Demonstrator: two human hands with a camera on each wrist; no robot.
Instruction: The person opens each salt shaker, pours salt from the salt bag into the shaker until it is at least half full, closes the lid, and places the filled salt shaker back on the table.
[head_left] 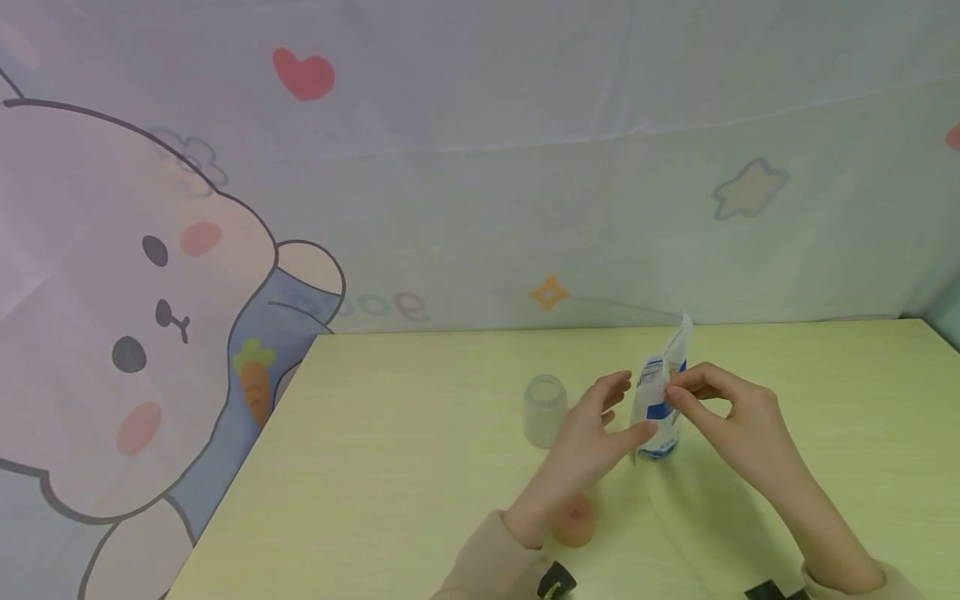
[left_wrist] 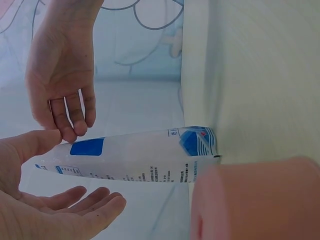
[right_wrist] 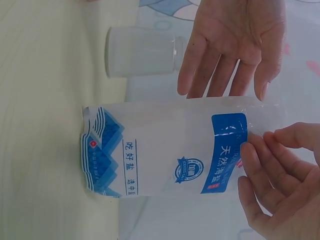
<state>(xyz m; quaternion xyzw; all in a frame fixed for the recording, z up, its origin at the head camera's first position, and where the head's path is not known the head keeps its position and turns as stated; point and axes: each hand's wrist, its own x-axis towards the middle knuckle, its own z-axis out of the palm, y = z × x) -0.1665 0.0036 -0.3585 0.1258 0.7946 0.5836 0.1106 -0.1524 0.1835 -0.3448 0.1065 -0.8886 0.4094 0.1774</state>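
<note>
A white and blue packet of sea salt (head_left: pixel 651 406) stands upright on the table, its printed front showing in the right wrist view. Thumb and fingertips of my right hand (head_left: pixel 738 421) pinch the packet near its top edge. On the other side, my left hand (head_left: pixel 581 433) is held beside the packet with fingers spread and fairly straight. Seen from the left wrist, the left thumb (left_wrist: pixel 37 145) lies close to the packet's upper part; whether it touches cannot be told. The packet hides part of the left fingers in the right wrist view.
A clear glass jar (head_left: pixel 545 414) stands on the table left of the left hand. Partly behind the left wrist is a round pinkish-orange object (head_left: pixel 575 522), blurred and large in the left wrist view. A printed cloth (head_left: pixel 480 208) hangs behind the pale yellow table (head_left: pixel 390 467).
</note>
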